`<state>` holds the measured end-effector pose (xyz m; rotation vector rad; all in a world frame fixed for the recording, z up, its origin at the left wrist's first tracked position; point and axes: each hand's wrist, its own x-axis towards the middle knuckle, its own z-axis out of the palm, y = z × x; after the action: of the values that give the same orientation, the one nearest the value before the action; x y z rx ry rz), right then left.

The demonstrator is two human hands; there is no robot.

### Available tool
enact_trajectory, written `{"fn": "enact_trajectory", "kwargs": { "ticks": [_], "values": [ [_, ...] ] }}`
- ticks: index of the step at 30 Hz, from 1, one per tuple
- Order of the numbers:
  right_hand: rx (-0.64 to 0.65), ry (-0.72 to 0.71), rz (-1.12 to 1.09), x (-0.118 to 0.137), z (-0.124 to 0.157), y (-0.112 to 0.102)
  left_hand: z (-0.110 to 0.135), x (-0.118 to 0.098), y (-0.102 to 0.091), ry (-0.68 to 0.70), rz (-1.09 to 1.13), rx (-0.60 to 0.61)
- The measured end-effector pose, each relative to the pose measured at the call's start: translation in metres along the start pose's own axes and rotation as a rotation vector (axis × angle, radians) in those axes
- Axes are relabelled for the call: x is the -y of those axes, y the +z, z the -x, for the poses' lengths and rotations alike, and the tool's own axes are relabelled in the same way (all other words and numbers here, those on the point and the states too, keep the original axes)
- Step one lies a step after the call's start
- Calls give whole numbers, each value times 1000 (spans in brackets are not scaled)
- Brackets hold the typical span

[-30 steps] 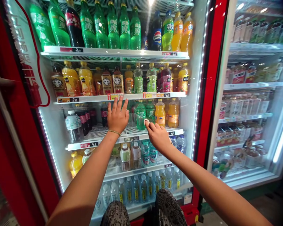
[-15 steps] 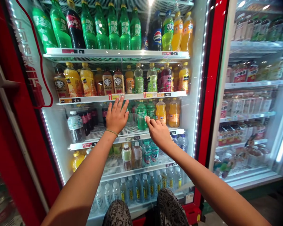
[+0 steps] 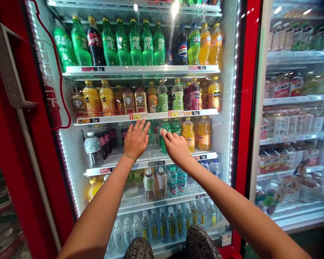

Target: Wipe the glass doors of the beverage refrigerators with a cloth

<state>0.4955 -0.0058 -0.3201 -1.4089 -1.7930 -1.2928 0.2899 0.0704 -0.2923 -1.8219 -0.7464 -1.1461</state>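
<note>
My left hand point(image 3: 136, 140) reaches into the open drinks fridge with its fingers spread. It holds nothing and hovers over the wire shelf point(image 3: 148, 158), just under the yellow price tag point(image 3: 137, 116). To its right, my right hand point(image 3: 176, 148) has its fingers bent together around the front of a green bottle point(image 3: 165, 126) on the same shelf. The bottle's lower part is hidden behind that hand. Orange soda bottles point(image 3: 189, 133) stand just right of it. Dark cola bottles point(image 3: 104, 141) and a large water bottle point(image 3: 92, 149) stand to the left.
The red fridge door point(image 3: 13, 118) stands open at left. Shelves above carry green and orange bottles point(image 3: 136, 43) and juices point(image 3: 108, 99); lower shelves hold small water bottles point(image 3: 162, 223). A second, closed glass-door fridge point(image 3: 294, 118) is on the right. My patterned knees point(image 3: 199, 244) show at the bottom.
My right hand has slid left onto the green bottle. My left hand has stayed spread at the same shelf. The camera has tilted up a little.
</note>
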Motion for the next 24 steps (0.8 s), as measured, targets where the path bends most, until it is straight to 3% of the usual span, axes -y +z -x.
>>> {"fn": "enact_trajectory", "kwargs": {
  "ticks": [2,8,14,20,24],
  "values": [
    [-8,9,-5,4,-7,-2,0,0,0,-2,-3,2],
    [23,-38,-22,9,8,1,1,0,-1,-4,-6,-8],
    [5,19,15,4,-16,-7,2,0,-2,-8,-3,-13],
    [43,-13,-31,5,2,-5,2,-1,-3,-25,30,-2],
    [23,36,-8,0,-8,-7,4,-1,-2,-19,4,-37]
  ]
}}
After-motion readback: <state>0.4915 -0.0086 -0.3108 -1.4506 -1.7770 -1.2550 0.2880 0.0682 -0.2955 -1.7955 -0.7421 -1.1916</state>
